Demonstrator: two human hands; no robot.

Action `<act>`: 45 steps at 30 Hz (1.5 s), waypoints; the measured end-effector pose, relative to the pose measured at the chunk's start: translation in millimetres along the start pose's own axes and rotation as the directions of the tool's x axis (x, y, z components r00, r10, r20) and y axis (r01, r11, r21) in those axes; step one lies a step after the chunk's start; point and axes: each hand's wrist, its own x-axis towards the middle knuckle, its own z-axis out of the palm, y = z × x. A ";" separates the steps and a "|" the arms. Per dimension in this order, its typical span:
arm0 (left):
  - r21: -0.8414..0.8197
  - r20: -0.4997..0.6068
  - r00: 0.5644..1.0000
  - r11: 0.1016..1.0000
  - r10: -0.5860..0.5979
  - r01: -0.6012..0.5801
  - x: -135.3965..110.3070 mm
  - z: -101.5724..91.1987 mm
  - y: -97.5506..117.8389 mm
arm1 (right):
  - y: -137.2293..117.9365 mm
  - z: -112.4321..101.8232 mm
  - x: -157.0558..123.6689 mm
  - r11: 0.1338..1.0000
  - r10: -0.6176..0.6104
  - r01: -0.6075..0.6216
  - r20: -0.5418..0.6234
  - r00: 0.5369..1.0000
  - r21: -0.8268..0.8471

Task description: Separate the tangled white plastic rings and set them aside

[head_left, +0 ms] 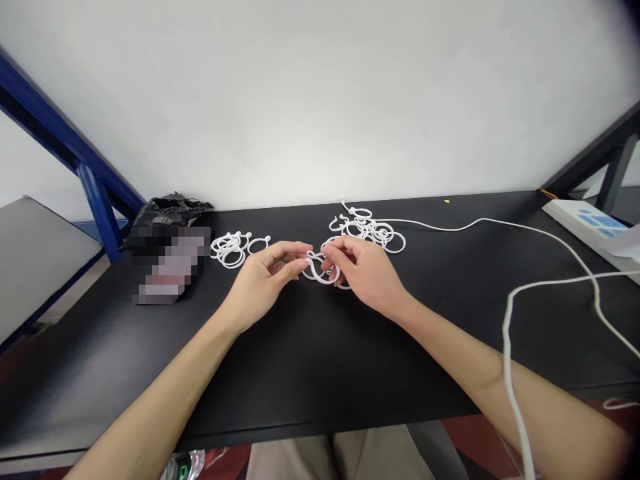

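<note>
My left hand (267, 277) and my right hand (364, 270) meet at the middle of the black table (310, 360). Both pinch the same white plastic ring (320, 273), the left at its left side, the right at its right side, just above the tabletop. Behind my right hand lies a loose heap of several white rings (370, 230). A smaller stack of white rings (233, 248) rests to the left of my left hand.
A black plastic bag (167, 210) and a blurred object (167, 267) sit at the left rear. A white cable (510, 230) runs across the right side and hangs over my right forearm. A white power strip (587, 227) lies far right. Blue frame bars (95, 187) stand at left.
</note>
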 end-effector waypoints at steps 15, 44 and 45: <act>-0.121 0.037 0.999 0.992 0.034 -0.029 -3.5 2.8 5.8 | 3.1 7.2 -3.9 0.965 -0.171 0.156 -0.057 0.984 -0.209; 0.277 -0.195 0.935 0.931 0.297 -0.238 -8.8 10.8 3.1 | 4.9 12.0 -9.0 0.815 -0.527 0.493 -0.037 0.849 -0.305; 0.287 -0.191 0.935 0.928 0.300 -0.239 -9.1 11.0 2.9 | 5.2 11.9 -8.8 0.820 -0.521 0.489 -0.036 0.853 -0.297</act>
